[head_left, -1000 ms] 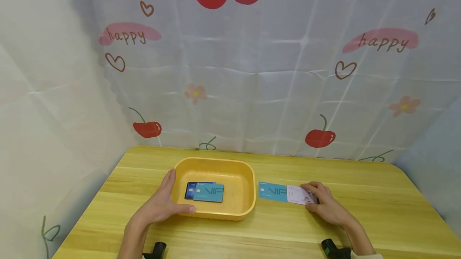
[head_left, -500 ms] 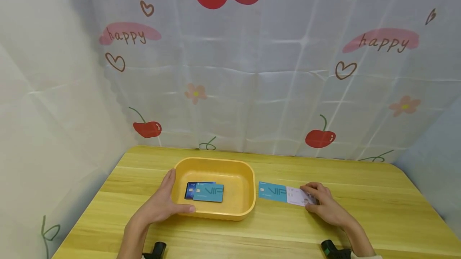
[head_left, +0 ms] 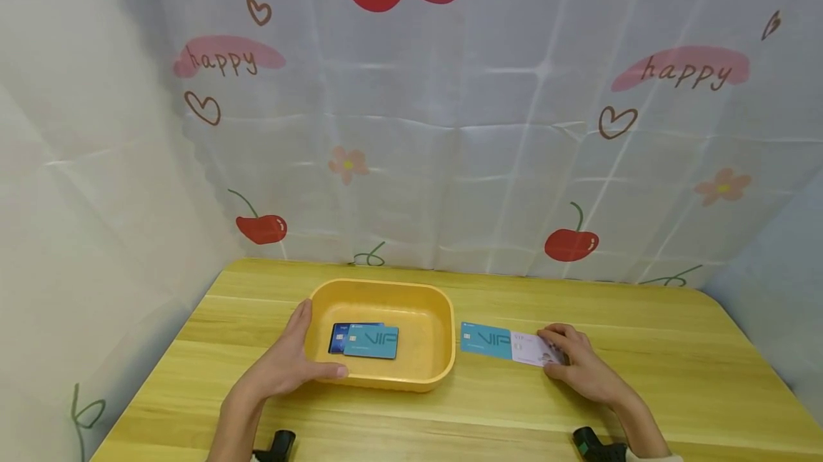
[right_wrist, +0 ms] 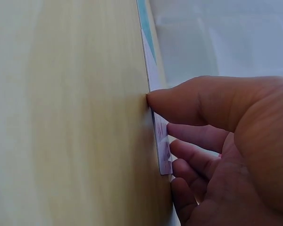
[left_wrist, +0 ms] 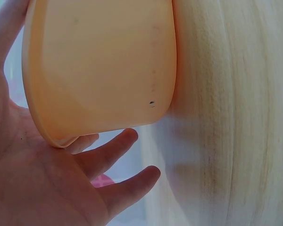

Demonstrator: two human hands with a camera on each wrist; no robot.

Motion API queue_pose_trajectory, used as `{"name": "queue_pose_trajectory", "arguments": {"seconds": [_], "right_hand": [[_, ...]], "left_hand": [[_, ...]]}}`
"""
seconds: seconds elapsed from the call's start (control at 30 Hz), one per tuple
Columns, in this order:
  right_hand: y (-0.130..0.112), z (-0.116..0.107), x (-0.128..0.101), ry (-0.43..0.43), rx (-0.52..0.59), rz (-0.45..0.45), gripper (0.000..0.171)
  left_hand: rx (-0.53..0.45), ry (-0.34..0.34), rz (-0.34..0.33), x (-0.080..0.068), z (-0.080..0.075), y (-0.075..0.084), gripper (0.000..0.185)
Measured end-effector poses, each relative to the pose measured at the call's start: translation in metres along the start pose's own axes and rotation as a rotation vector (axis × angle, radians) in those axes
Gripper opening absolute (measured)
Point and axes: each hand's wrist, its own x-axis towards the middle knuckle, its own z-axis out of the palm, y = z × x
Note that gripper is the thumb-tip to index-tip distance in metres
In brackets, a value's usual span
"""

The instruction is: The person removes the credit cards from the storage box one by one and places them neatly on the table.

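My left hand (head_left: 279,362) grips the left end of a yellow plastic basin (head_left: 444,333), thumb over the near rim and fingers along the end wall. Inside the basin lies a teal VIP card (head_left: 371,343), partly covering a dark blue card (head_left: 336,339). To the right, my right hand (head_left: 581,369) pinches a pale pink VIP card (head_left: 527,349) by its long edges, flat at table level. The fingers hide its right end. Its left end adjoins another teal VIP card (head_left: 485,340) on the table. In the right wrist view, the thumb touches the pink card's (right_wrist: 161,141) near edge.
The basin and cards are on a yellow wood-grain table (head_left: 398,433). Behind it hangs a white curtain (head_left: 450,183) printed with cherries and flowers, and another pale sheet (head_left: 96,233) closes off the left side.
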Motion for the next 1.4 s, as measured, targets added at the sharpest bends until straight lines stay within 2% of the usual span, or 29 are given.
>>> {"name": "queue_pose_trajectory", "arguments": {"seconds": [0.33,0.57,0.77,0.97,1.1,1.3,1.4], "right_hand": [[-0.014,-0.005,-0.001,-0.063,0.082,0.082,0.069],[-0.023,-0.007,0.000,-0.035,0.071,0.092,0.071],[-0.037,-0.007,0.001,0.066,0.073,0.050,0.062],[-0.065,-0.005,0.000,0.164,0.100,-0.026,0.049],[-0.083,0.001,-0.001,0.218,0.129,-0.072,0.047],[-0.104,0.017,0.004,0.247,0.156,-0.154,0.047],[-0.114,0.024,0.007,0.240,0.132,-0.203,0.047]], "left_hand": [[0.004,0.001,0.001,0.000,-0.001,0.001,0.134],[-0.002,-0.003,-0.009,0.001,0.000,0.001,0.135],[-0.001,-0.003,-0.002,0.002,-0.001,0.001,0.134],[0.003,0.001,-0.016,0.000,-0.002,0.002,0.136],[-0.001,0.001,-0.013,0.000,-0.001,0.002,0.136],[0.001,0.003,-0.011,0.000,-0.001,0.002,0.136],[-0.001,0.001,-0.010,0.000,0.000,0.002,0.135]]}}
